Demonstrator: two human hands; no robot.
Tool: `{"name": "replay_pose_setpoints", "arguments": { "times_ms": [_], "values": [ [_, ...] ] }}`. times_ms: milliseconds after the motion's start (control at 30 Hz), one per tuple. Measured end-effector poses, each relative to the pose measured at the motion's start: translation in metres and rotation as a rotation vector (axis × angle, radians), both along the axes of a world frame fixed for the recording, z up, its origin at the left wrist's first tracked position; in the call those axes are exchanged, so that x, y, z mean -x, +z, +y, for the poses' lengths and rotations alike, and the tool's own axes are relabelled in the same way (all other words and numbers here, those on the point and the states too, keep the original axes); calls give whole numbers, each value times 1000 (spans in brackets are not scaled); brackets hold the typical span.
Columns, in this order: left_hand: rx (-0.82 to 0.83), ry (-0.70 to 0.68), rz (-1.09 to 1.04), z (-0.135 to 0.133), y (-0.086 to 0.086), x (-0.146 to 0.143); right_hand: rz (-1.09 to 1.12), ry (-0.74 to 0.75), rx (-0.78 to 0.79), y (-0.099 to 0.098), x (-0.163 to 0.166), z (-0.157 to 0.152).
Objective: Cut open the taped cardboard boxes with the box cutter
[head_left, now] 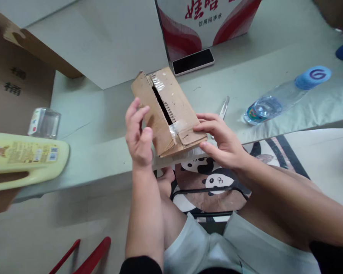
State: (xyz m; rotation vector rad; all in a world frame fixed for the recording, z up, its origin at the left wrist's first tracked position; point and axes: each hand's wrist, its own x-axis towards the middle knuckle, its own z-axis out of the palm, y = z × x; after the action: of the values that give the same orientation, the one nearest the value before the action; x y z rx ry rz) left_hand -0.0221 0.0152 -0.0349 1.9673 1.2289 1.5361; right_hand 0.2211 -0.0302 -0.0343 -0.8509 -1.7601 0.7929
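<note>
A small brown cardboard box (180, 99) sits tilted near the table's front edge. A dark slit runs along its top between two flaps, and clear tape covers parts of them. My right hand (221, 139) grips the near right corner, thumb below and fingers on top. Beside the left flap, my left hand (138, 133) is open, its fingers apart and curved; whether a fingertip touches the cardboard I cannot tell. Just past my right fingers lies a slim silver utility knife (224, 107), partly hidden by that hand.
Behind the box are a phone (193, 62), a white carton (103, 42) and a red-and-white carton (208, 23). A water bottle (286, 97) lies right. Left are a yellow jug (31, 158) and a clear container (45, 122). The table edge (97, 180) runs above my legs.
</note>
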Motion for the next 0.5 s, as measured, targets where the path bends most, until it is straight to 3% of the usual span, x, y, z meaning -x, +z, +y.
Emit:
{"name": "replay_pose_setpoints", "arguments": {
  "times_ms": [100, 267, 500],
  "values": [
    [-73, -66, 115, 0, -3, -5, -48, -24, -46, 0, 1, -1],
    [-77, -71, 94, 2, -6, -8, -122, -76, -148, 0, 5, -2],
    [-59, -60, 103, 0, -2, -9, -368, -150, -313, 14, 13, -8]
  ]
}}
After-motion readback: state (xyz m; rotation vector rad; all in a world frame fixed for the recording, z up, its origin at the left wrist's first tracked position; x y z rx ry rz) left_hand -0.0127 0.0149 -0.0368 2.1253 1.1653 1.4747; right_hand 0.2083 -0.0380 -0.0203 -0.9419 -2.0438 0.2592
